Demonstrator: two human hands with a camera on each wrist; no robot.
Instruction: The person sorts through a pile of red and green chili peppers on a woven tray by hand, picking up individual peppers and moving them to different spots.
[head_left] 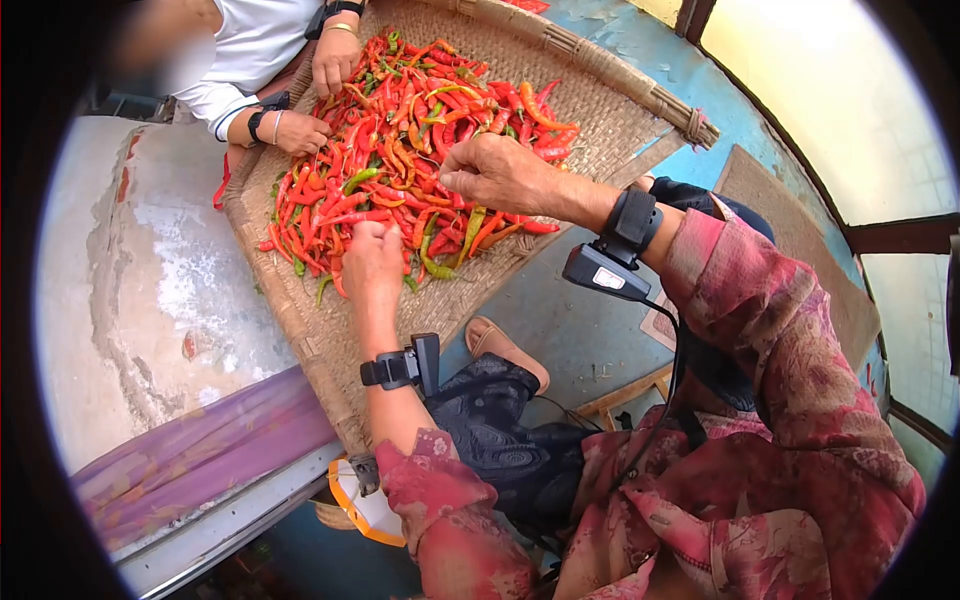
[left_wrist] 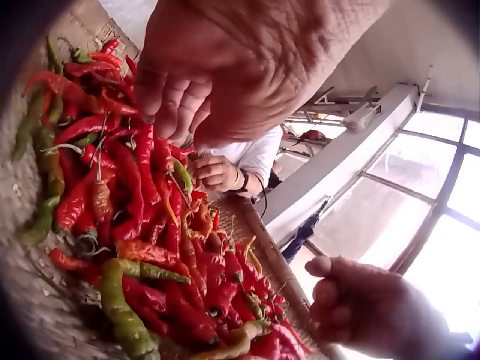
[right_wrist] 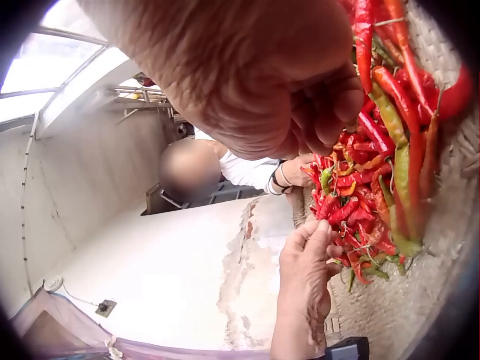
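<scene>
A broad heap of red chili peppers (head_left: 400, 140), some green or orange, covers much of a woven bamboo tray (head_left: 310, 325). My left hand (head_left: 372, 262) is at the heap's near edge, its fingertips right at the red chilies. In the left wrist view its fingers (left_wrist: 176, 105) hang loosely over the heap, with no chili visible in them. Above the heap's right part hovers my right hand (head_left: 500, 175), fingers loosely curled. The left wrist view shows this right hand (left_wrist: 367, 304) with its thumb apart from the bent fingers and nothing visible between them.
Across the tray, another person's two hands (head_left: 335, 62) work at the far side of the heap. A pale, worn ledge (head_left: 150, 270) with purple cloth (head_left: 210, 450) lies left. Windows (head_left: 840, 90) line the right. A sandaled foot (head_left: 507, 352) is below the tray.
</scene>
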